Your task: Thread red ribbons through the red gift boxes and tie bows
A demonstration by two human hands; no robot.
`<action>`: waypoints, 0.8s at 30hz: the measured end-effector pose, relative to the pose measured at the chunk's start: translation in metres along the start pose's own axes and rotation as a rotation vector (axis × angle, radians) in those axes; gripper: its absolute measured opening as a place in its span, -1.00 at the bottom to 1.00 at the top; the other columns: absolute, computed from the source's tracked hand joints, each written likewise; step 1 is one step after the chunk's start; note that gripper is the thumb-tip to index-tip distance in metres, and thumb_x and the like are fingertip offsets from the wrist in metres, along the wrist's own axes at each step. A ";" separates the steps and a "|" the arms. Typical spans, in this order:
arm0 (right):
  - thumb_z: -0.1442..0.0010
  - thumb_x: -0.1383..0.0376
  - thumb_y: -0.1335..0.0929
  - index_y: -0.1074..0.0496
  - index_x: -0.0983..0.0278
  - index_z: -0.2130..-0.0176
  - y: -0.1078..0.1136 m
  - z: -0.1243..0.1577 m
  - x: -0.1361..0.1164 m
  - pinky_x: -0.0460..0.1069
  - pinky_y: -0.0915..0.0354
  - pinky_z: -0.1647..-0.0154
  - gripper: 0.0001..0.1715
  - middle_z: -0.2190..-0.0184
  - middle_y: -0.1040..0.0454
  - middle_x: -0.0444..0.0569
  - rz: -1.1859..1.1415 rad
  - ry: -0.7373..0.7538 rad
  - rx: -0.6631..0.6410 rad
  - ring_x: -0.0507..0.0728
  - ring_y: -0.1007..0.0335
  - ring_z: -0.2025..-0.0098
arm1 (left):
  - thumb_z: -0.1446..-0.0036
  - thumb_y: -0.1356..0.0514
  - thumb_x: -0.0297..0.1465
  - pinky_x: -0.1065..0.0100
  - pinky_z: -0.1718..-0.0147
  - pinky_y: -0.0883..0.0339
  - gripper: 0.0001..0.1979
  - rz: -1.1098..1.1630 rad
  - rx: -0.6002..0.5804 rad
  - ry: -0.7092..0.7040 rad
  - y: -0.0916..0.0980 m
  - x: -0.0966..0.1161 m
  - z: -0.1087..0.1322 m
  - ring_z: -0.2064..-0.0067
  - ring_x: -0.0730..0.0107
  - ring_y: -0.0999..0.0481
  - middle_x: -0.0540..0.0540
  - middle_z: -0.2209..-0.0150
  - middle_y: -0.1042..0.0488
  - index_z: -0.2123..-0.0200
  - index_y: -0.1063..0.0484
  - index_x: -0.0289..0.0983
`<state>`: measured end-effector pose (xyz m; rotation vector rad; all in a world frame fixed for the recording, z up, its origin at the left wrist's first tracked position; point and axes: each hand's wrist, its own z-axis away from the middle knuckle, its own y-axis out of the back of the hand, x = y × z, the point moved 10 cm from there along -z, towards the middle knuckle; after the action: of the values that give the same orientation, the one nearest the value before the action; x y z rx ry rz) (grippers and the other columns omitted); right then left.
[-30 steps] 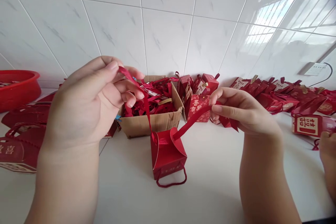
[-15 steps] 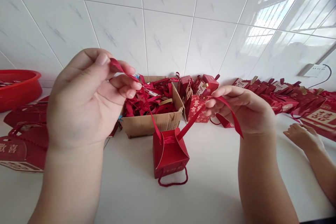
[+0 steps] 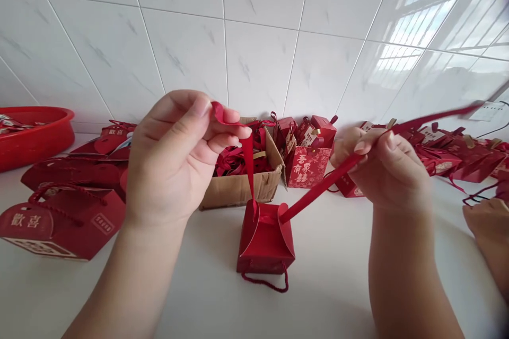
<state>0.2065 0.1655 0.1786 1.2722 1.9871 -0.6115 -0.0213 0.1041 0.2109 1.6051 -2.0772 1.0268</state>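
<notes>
A small red gift box (image 3: 267,241) stands on the white table in front of me, its rope handle (image 3: 266,282) hanging down on the near side. A red ribbon (image 3: 314,190) comes up from two slots in the box's top flaps. My left hand (image 3: 175,153) pinches one end of it, above and left of the box. Up on the right, my right hand (image 3: 385,169) has the other end between thumb and fingers, and its tail sticks out to the right. Both ribbon lengths look stretched between box and hands.
Behind the gift box is a cardboard carton (image 3: 240,190) full of red ribbons and tags. Larger red boxes (image 3: 67,217) and a red basin (image 3: 35,137) are on the left. Several finished-looking boxes (image 3: 457,156) line the wall; another person's hand (image 3: 489,228) is at far right.
My left hand has moved right, nearer the carton. My right hand has shifted slightly right and changed its grip, and the ribbon tail now points right. The other person's hand has shifted right.
</notes>
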 end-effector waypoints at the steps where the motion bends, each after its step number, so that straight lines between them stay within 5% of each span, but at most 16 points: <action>1: -0.14 0.09 -0.38 -0.48 0.13 0.50 0.000 0.000 -0.003 0.00 -0.34 0.45 -0.75 0.49 -0.39 -0.10 0.043 0.027 0.028 0.07 -0.35 0.42 | -0.18 -0.13 -0.53 0.49 0.39 -0.45 -0.82 -0.016 -0.001 -0.004 -0.002 0.000 0.001 0.42 0.52 -0.55 0.00 0.45 -0.53 0.42 -0.50 -0.29; 4: -0.13 0.11 -0.38 -0.49 0.11 0.45 -0.002 0.001 -0.009 0.07 -0.39 0.32 -0.81 0.42 -0.44 -0.08 0.136 0.052 0.101 0.13 -0.40 0.30 | -0.16 -0.10 -0.53 0.47 0.29 -0.48 -0.79 -0.088 0.010 -0.004 -0.006 -0.002 0.003 0.35 0.50 -0.57 0.03 0.41 -0.52 0.37 -0.53 -0.23; 9: -0.12 0.13 -0.41 -0.47 0.14 0.45 0.002 0.004 -0.012 0.03 -0.42 0.33 -0.82 0.43 -0.46 -0.12 0.088 0.043 0.211 0.06 -0.41 0.39 | 0.00 -0.17 -0.63 0.38 0.23 -0.50 -0.76 -0.116 0.062 0.051 -0.003 -0.008 0.005 0.15 0.32 -0.58 0.01 0.36 -0.54 0.35 -0.52 -0.19; 14: -0.07 0.18 -0.45 -0.48 0.15 0.45 0.008 0.004 -0.011 -0.02 -0.43 0.34 -0.86 0.49 -0.47 -0.16 0.050 0.014 0.272 0.02 -0.42 0.44 | 0.03 -0.26 -0.63 0.46 0.18 -0.49 -0.81 -0.122 0.054 -0.005 -0.004 -0.004 0.004 0.28 0.46 -0.58 0.02 0.38 -0.55 0.36 -0.52 -0.24; 17: -0.10 0.18 -0.43 -0.49 0.17 0.44 0.009 0.005 -0.015 -0.02 -0.43 0.30 -0.86 0.46 -0.50 -0.14 0.010 0.054 0.285 0.05 -0.46 0.38 | 0.03 -0.31 -0.54 0.51 0.38 -0.48 -0.90 -0.089 0.079 -0.020 -0.004 -0.007 -0.001 0.42 0.50 -0.56 0.03 0.46 -0.54 0.41 -0.53 -0.24; 20: -0.17 0.19 -0.38 -0.52 0.18 0.41 0.000 0.004 -0.017 0.04 -0.42 0.14 -0.83 0.35 -0.55 -0.11 -0.054 0.082 0.220 0.10 -0.49 0.21 | 0.05 -0.35 -0.48 0.57 0.73 -0.21 -0.93 -0.105 0.095 -0.003 -0.010 -0.011 -0.008 0.59 0.59 -0.44 0.02 0.49 -0.53 0.44 -0.53 -0.24; 24: -0.20 0.23 -0.37 -0.56 0.16 0.39 -0.019 0.002 -0.012 0.07 -0.36 0.00 -0.83 0.16 -0.56 -0.10 -0.132 0.034 0.143 0.13 -0.45 0.04 | 0.06 -0.37 -0.45 0.53 0.64 -0.24 -0.92 -0.275 0.041 -0.006 -0.030 -0.010 -0.017 0.54 0.58 -0.41 0.01 0.46 -0.53 0.43 -0.55 -0.22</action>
<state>0.1931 0.1499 0.1867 1.2484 2.0997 -0.8134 0.0065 0.1200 0.2266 1.8522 -1.7836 0.9735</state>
